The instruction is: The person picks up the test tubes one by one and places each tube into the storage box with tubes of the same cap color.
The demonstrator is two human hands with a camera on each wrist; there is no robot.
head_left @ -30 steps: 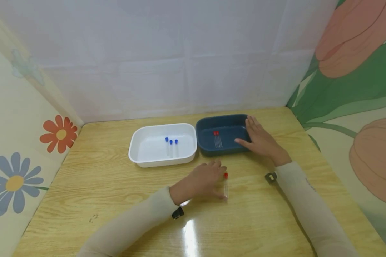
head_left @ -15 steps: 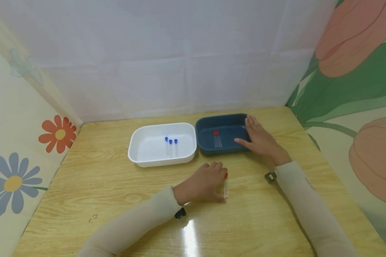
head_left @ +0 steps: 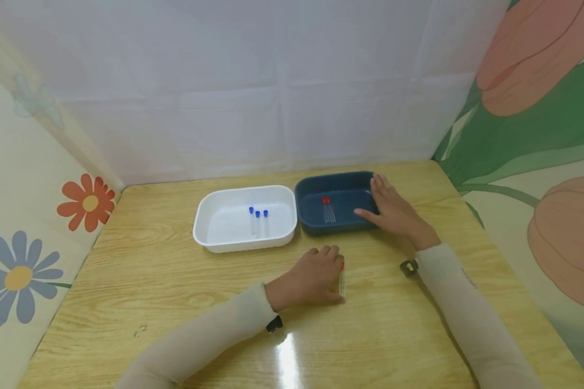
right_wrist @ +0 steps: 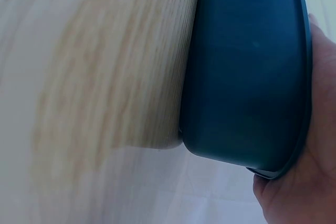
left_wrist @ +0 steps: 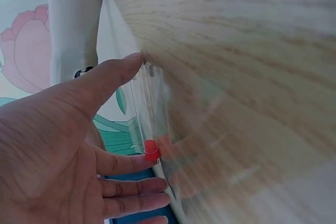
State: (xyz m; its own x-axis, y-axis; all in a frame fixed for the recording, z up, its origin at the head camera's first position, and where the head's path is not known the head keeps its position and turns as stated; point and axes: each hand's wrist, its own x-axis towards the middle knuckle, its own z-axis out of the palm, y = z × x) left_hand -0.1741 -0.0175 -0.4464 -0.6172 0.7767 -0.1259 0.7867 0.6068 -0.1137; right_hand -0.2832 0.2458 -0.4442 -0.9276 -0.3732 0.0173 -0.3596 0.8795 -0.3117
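Observation:
A clear test tube (head_left: 342,283) with a red cap (left_wrist: 151,149) lies on the table in front of the trays. My left hand (head_left: 316,274) spans it lengthwise and pinches it, the thumb at its plain end and the index finger at the cap. My right hand (head_left: 399,216) rests on the right end of the dark blue tray (head_left: 340,229), fingers straight along the rim and thumb reaching over the inside. Red-capped tubes (head_left: 329,212) lie side by side in that tray. In the right wrist view the palm is against the tray's rim (right_wrist: 306,77).
A white tray (head_left: 214,248) stands directly left of the blue one, holding three blue-capped tubes (head_left: 258,221). Both trays are on the wood-grain table (head_left: 141,281), with a white cloth backdrop (head_left: 224,129) behind and flower-printed panels at the sides.
My left hand has shifted slightly right, and its fingers have come in over the red cap of the tube on the table. The right hand and both trays have stayed in place.

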